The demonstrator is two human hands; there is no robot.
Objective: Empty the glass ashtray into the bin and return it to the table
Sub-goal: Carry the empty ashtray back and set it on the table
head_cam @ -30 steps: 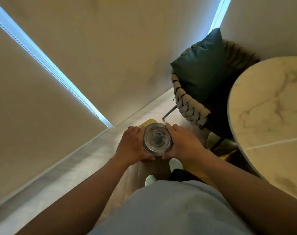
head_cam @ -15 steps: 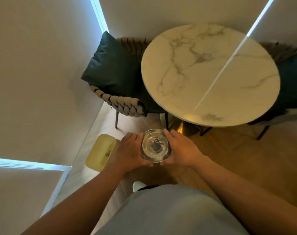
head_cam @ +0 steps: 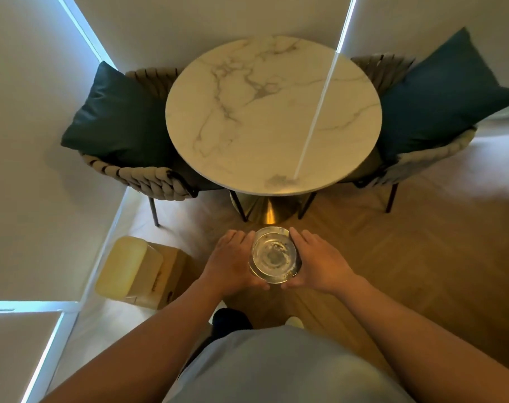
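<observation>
Both hands, left hand [head_cam: 233, 261] and right hand [head_cam: 320, 261], still clasp the glass ashtray [head_cam: 274, 255] upright. The marble table [head_cam: 273, 112] now sits squarely ahead; the bin [head_cam: 140, 271] has shifted left.

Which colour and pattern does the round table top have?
The table top is white marble with grey-brown veins, best seen in the head view.

Left hand [head_cam: 230, 261] and right hand [head_cam: 320, 261] cradle the glass ashtray [head_cam: 274, 255] before the round marble table [head_cam: 276, 112].
</observation>
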